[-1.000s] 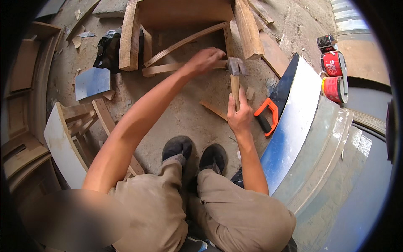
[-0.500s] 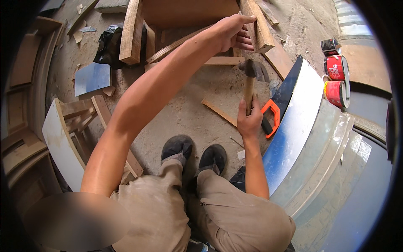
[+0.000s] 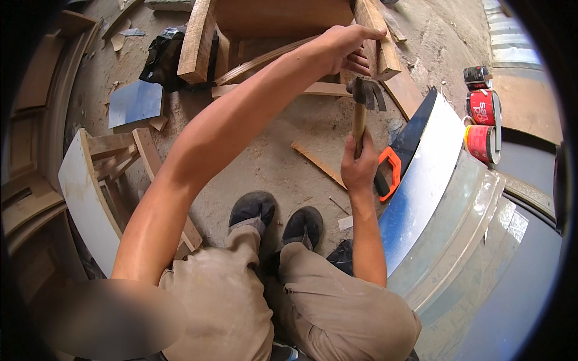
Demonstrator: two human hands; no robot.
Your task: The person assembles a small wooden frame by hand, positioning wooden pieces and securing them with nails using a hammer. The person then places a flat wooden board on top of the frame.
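My left hand [image 3: 346, 49] reaches across to a wooden furniture frame [image 3: 280, 18] at the top. Its thumb lies over the right wooden leg [image 3: 383, 55], and its fingers curl along the inner side. A claw hammer [image 3: 359, 120] stands upright in my right hand [image 3: 359, 168], which is wrapped round the lower part of the wooden handle. The dark hammer head is just below the end of that leg, seemingly close to it; contact cannot be made out. My left forearm hides part of the frame's lower rail [image 3: 325, 89].
An orange-handled saw [image 3: 394, 171] lies right of my right hand, beside a blue-and-white curved panel [image 3: 421, 186]. Several cans [image 3: 481, 108] stand farther right. A wooden strip [image 3: 316, 162] lies on the floor. A small wooden structure [image 3: 90, 192] is at left.
The view has shifted slightly. My right hand has raised the hammer a little relative to the frame, its head turning more sideways. My left hand stays at the wooden leg.
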